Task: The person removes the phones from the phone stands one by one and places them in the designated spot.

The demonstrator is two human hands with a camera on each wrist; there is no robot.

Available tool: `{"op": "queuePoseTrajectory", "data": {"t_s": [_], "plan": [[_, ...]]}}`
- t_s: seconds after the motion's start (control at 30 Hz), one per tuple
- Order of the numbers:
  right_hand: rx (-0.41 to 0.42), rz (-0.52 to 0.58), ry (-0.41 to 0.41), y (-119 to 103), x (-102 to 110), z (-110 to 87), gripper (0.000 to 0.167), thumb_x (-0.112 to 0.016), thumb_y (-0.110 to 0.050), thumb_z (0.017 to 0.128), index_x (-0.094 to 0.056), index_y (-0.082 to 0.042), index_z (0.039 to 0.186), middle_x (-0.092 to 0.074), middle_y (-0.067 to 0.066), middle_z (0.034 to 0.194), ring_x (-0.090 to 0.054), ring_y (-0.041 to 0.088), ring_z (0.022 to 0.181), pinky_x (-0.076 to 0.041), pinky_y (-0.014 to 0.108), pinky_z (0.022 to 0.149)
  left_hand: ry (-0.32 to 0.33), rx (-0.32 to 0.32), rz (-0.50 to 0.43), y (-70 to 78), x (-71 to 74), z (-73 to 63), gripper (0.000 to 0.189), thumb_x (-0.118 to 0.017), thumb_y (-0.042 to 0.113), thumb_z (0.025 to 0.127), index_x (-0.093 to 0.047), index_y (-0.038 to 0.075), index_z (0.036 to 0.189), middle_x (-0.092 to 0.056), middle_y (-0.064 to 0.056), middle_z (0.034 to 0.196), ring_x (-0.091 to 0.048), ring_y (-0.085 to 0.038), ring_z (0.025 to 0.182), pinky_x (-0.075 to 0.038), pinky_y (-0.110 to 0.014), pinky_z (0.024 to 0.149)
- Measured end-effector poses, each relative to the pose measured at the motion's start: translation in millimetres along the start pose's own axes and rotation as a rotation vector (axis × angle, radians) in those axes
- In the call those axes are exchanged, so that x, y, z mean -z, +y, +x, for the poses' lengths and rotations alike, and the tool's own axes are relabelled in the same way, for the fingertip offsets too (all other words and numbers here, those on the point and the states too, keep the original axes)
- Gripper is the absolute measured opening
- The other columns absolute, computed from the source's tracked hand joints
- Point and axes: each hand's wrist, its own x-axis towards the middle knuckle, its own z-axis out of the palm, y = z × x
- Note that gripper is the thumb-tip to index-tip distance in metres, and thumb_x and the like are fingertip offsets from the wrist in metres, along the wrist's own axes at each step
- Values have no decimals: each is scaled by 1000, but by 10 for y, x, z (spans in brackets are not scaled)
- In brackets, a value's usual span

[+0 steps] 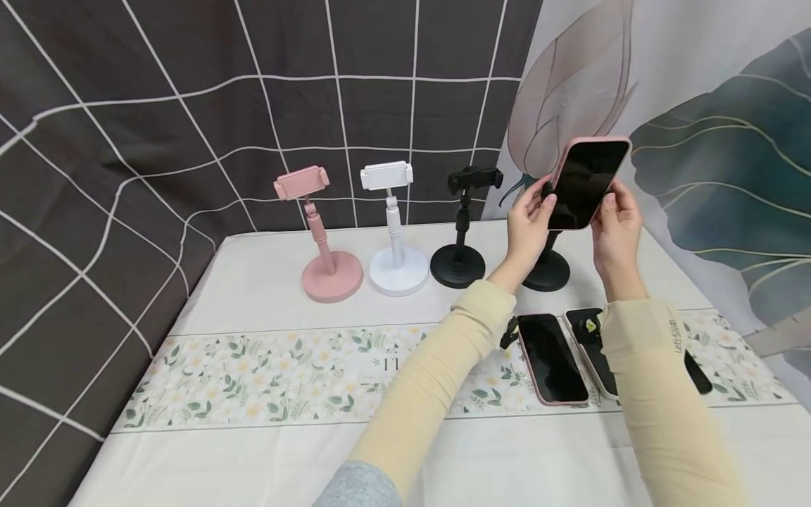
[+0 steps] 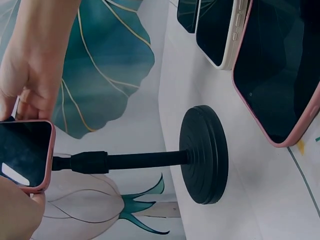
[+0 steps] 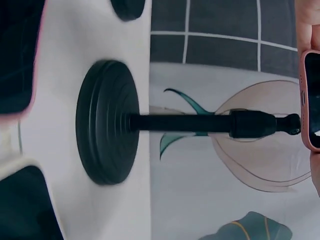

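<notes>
A smartphone in a pink case (image 1: 589, 184) is held by its two long sides, dark screen facing me. My left hand (image 1: 527, 229) grips the left side with the thumb near the front edge. On the opposite side my right hand (image 1: 619, 229) pinches the lower part. Directly behind the phone stands a black phone stand (image 1: 548, 273); its round base and post show in both wrist views, as with the post (image 2: 145, 161) in the left one. The phone hides the stand's top, so I cannot tell whether a clamp there grips it.
Left of my hands stand a pink phone stand (image 1: 332, 276), a white one (image 1: 398, 271) and another black one (image 1: 457, 266). Nearer me lie a pink-cased phone (image 1: 554, 359), a light-cased phone (image 1: 592, 345) and a dark phone (image 1: 698, 373), partly behind my right sleeve.
</notes>
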Motion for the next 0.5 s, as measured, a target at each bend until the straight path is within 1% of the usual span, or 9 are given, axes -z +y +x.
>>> {"op": "queuePoseTrajectory", "data": {"t_s": [0.07,0.13,0.23,0.37,0.5], "plan": [[15,27,16,21,-21,22,23,-49,-3,91,-64,-1,108,-66,10,98,-65,16,86,-53,23,75,2,-5,3,1,8,14,34,-52,4,95,-53,-4,127,-56,-22,128,-58,-28,117,-44,-11,90],[22,57,26,28,-34,44,21,-49,0,90,-64,1,104,-67,12,95,-65,17,84,-54,23,73,-9,-8,3,10,19,31,34,-52,3,95,-53,-5,128,-56,-23,129,-57,-29,118,-44,-11,91],[31,52,22,20,-46,65,20,-50,1,89,-64,2,103,-67,12,94,-65,17,83,-54,23,72,-31,6,-8,18,44,65,34,-51,3,95,-52,-6,128,-55,-22,131,-55,-29,121,-43,-12,93],[17,25,2,8,-57,39,21,-52,1,88,-64,2,105,-66,11,96,-65,17,84,-54,22,73,-56,62,-42,20,97,88,36,-51,2,94,-51,-5,129,-53,-20,134,-52,-28,124,-43,-12,93],[2,10,-7,0,-70,-32,22,-54,-1,87,-64,2,106,-65,11,95,-63,16,84,-53,22,74,-73,111,-69,31,158,67,36,-52,2,94,-52,-4,130,-53,-19,134,-52,-26,124,-43,-13,93]]}}
